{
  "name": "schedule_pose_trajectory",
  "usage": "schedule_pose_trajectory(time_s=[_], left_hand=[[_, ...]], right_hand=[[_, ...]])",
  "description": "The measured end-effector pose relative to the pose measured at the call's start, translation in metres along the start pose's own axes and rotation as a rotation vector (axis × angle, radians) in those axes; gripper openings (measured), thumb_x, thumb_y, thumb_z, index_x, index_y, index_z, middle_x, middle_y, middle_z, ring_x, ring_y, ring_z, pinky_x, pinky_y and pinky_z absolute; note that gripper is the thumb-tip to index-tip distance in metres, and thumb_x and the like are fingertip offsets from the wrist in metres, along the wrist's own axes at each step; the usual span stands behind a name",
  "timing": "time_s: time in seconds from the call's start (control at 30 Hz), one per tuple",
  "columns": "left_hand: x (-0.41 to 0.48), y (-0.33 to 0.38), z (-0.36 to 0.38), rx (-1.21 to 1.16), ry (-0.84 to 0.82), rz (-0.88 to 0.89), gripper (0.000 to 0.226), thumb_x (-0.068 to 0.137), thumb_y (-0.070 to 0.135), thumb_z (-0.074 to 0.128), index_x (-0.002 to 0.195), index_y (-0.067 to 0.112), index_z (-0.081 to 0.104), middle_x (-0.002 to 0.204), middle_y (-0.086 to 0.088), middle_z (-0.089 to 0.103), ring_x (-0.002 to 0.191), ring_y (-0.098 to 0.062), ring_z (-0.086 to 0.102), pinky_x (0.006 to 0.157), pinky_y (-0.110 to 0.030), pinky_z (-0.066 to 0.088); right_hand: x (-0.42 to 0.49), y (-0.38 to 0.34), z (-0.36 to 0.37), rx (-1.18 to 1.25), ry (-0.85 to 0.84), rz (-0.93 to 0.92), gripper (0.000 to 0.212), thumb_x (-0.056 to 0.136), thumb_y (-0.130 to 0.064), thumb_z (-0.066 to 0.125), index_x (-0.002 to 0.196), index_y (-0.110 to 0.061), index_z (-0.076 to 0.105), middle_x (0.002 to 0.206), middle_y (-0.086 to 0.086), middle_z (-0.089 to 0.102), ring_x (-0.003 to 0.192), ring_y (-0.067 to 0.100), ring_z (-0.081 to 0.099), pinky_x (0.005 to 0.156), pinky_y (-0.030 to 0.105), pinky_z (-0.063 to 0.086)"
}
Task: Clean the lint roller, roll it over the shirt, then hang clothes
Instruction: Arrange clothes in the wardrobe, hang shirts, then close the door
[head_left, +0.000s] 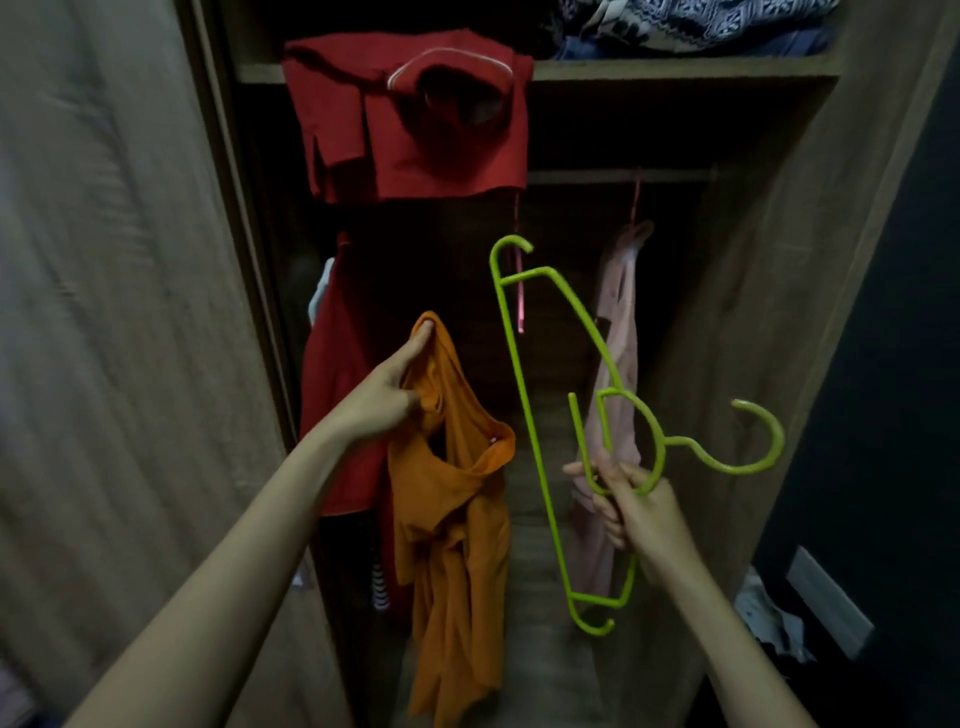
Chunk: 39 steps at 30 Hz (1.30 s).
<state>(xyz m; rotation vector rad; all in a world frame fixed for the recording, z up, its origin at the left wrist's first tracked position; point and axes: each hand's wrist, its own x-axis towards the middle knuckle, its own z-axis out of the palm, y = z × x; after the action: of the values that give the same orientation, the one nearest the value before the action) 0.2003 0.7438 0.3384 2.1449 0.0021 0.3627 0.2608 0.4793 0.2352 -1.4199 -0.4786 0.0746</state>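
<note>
An orange shirt (457, 509) hangs limp in front of the open wardrobe, and my left hand (384, 395) grips it by its top edge. To its right, my right hand (631, 506) holds a lime-green plastic hanger (524, 415) near its neck. The hanger is turned on end, its long bar running nearly vertical and its hook (753, 441) pointing right. The shirt and the hanger are apart. No lint roller is in view.
A red garment (410, 119) on a pink hanger hangs from the shelf edge (675, 70). Inside, a dark red garment (337, 405) hangs at left and a pale pink one (618, 338) at right. Folded clothes (691, 26) lie on the top shelf.
</note>
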Motion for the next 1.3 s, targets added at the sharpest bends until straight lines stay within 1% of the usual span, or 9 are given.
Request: schedule_pose_trajectory(time_s=[0.17,0.3,0.43,0.6,0.73,0.97,1.07,1.2,1.3], left_hand=[[0.004,0.001,-0.001,0.092,0.009,0.034,0.088,0.080,-0.025,0.040,0.152,0.018,0.015,0.157,0.003,0.016,0.129,0.009,0.025,0.087,0.004,0.032],[0.005,0.006,-0.006,0.112,0.027,0.058,0.092,0.076,-0.027,0.037,0.150,0.022,0.017,0.147,0.015,0.023,0.126,-0.003,0.041,0.086,-0.008,0.041],[0.007,0.005,-0.008,0.212,0.043,0.041,0.092,0.075,-0.027,0.034,0.152,0.021,0.016,0.154,0.004,0.022,0.143,-0.009,0.017,0.102,-0.006,0.021],[-0.007,0.029,0.022,0.530,-0.069,0.139,0.093,0.077,-0.021,0.036,0.151,0.031,0.017,0.157,-0.004,0.025,0.143,-0.022,0.027,0.111,-0.027,0.032],[-0.020,0.047,0.054,0.611,-0.189,0.226,0.094,0.074,-0.024,0.036,0.152,0.024,0.014,0.160,-0.003,0.015,0.148,-0.027,0.007,0.118,-0.054,0.009],[-0.035,0.056,0.045,0.477,-0.160,0.385,0.062,0.087,-0.006,0.045,0.145,0.016,0.039,0.158,-0.001,0.024,0.144,-0.011,0.022,0.117,-0.022,0.018],[-0.021,0.052,0.027,0.527,-0.002,0.558,0.043,0.091,0.005,0.049,0.130,0.020,0.058,0.146,0.002,0.046,0.138,-0.007,0.036,0.116,-0.035,0.028],[0.005,0.043,0.024,1.002,0.104,0.655,0.046,0.099,0.041,0.032,0.144,0.034,0.037,0.142,-0.001,0.049,0.139,-0.021,0.036,0.116,-0.054,0.015],[0.015,0.049,0.022,0.991,0.227,0.744,0.038,0.096,0.032,0.042,0.132,0.037,0.053,0.105,-0.001,0.060,0.103,-0.020,0.056,0.108,-0.046,0.029]], right_hand=[[-0.004,-0.012,0.000,-0.129,-0.097,-0.011,0.037,0.089,-0.045,0.054,0.082,-0.017,0.076,0.047,0.004,0.032,0.036,0.008,0.025,0.036,0.014,0.020],[-0.011,-0.015,-0.019,-0.327,-0.206,0.021,0.040,0.088,-0.045,0.052,0.081,-0.015,0.077,0.043,-0.002,0.035,0.036,0.006,0.031,0.039,0.016,0.022],[-0.016,-0.016,-0.024,-0.573,-0.301,0.037,0.036,0.094,-0.035,0.052,0.079,-0.013,0.077,0.034,-0.010,0.042,0.035,0.001,0.038,0.044,0.011,0.028],[0.004,-0.017,-0.004,-0.740,-0.296,0.060,0.041,0.088,-0.054,0.052,0.072,-0.026,0.077,0.048,-0.004,0.054,0.050,0.002,0.049,0.059,0.022,0.038],[0.014,-0.029,0.012,-0.725,-0.219,0.046,0.043,0.089,-0.052,0.054,0.071,-0.020,0.076,0.042,-0.011,0.054,0.045,-0.002,0.050,0.048,0.011,0.035],[0.013,-0.042,0.013,-0.557,-0.125,0.059,0.044,0.089,-0.051,0.053,0.073,-0.017,0.076,0.036,-0.012,0.048,0.038,0.000,0.046,0.046,0.015,0.031],[0.014,-0.052,0.010,-0.599,-0.118,-0.010,0.044,0.089,-0.053,0.052,0.069,-0.021,0.074,0.039,-0.013,0.051,0.041,0.000,0.049,0.053,0.021,0.036],[0.017,-0.065,0.007,-0.609,-0.178,-0.105,0.042,0.091,-0.047,0.052,0.069,-0.019,0.074,0.038,-0.015,0.052,0.042,-0.002,0.049,0.049,0.011,0.032],[0.024,-0.073,0.004,-0.638,-0.210,-0.164,0.041,0.090,-0.047,0.053,0.070,-0.018,0.074,0.042,-0.018,0.055,0.047,-0.004,0.053,0.052,0.010,0.036]])
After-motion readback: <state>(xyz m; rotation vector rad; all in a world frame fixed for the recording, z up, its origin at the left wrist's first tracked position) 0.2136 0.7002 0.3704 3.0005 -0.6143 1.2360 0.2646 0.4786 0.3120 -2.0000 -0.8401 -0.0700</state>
